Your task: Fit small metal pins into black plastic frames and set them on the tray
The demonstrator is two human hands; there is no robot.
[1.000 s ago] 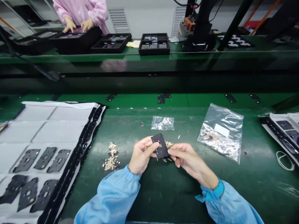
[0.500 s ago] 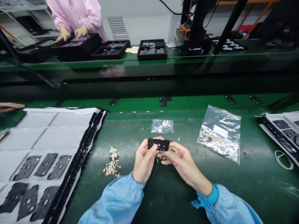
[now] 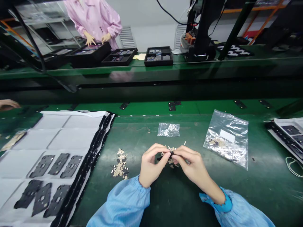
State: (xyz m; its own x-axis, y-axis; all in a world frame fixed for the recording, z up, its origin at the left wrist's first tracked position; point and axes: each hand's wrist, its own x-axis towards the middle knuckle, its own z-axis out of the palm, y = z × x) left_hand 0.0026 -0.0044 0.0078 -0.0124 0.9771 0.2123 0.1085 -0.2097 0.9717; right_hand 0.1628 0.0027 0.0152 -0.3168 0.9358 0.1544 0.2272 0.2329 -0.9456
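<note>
You sit at a green counter point(image 3: 260, 192), blue sleeves point(image 3: 120, 201) at your wrists, facing a second counter where a co-worker in a pink smock point(image 3: 94, 19) reaches over a black tray point(image 3: 88, 55). To your left lies a white sheet point(image 3: 71, 138) edged in black, with rows of black perforated plates point(image 3: 42, 166) set out on it; another person's hand point(image 3: 7, 104) shows at the far left edge. To your right sits a clear plastic bag point(image 3: 226, 140) holding a white label and tan pieces, and a smaller, flattened clear bag point(image 3: 168, 130) lies straight ahead of your hands. A loose pile of tan pieces point(image 3: 120, 164) sits just left of your left hand point(image 3: 151, 164). Your right hand point(image 3: 191, 165) meets it at the fingertips, both hands closed in a pinch on a small black part point(image 3: 170, 155), mostly hidden, held just above the counter. Tan flecks point(image 3: 170, 162) cluster around and beneath it.
</note>
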